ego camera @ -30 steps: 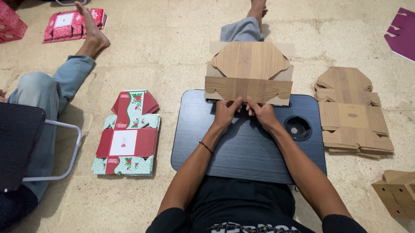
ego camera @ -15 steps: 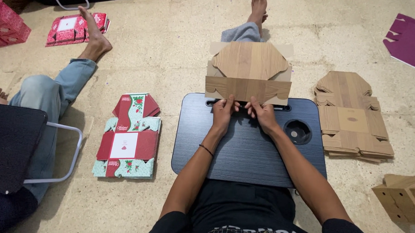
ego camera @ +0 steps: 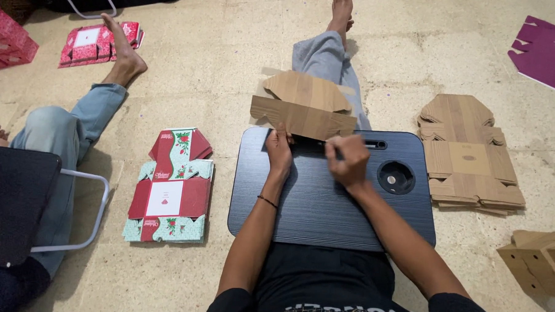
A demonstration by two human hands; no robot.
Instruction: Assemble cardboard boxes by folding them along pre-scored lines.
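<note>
Tiled floor (ego camera: 225, 65), black lap desk (ego camera: 316, 204), brown carton stack (ego camera: 468, 155), printed red flattened box (ego camera: 171, 190)

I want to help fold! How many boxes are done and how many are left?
Looks early. One folded brown box sits at the right. The left hand and right hand are creasing a flat cardboard piece on the black lap desk. A stack of flat cardboard waits.

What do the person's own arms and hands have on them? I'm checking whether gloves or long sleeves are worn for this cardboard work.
No gloves: the left hand and right hand are bare, and both forearms are uncovered. A thin dark bracelet circles the left wrist. The short black sleeves end near the shoulders. No rings or watch show.
</note>
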